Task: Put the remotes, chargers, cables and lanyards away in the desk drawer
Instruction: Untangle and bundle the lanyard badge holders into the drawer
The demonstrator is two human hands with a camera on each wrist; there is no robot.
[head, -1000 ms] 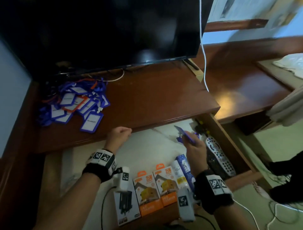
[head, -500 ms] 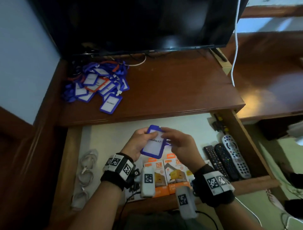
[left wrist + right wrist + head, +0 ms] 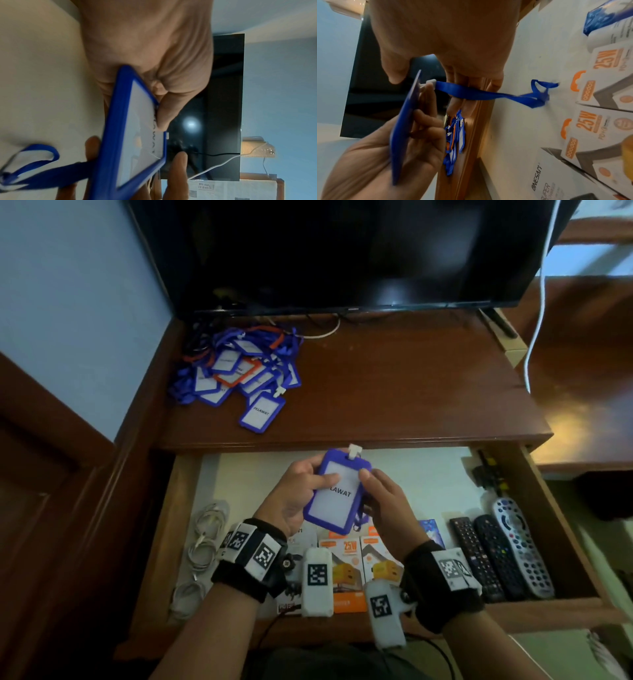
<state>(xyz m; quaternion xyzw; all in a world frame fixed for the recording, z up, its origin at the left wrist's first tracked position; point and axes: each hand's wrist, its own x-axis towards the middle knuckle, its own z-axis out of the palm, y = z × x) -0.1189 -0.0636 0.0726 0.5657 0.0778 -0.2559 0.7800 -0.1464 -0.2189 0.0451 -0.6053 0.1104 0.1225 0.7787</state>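
Both hands — left hand (image 3: 297, 494), right hand (image 3: 388, 501) — pinch the blue badge holder (image 3: 337, 491) over the drawer (image 3: 561, 529)

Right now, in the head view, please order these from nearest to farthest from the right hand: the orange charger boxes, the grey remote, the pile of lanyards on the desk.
Measured from the right hand:
1. Orange charger boxes, in the drawer just below the hand.
2. Grey remote, at the drawer's right side.
3. Pile of lanyards, on the desk top, back left.
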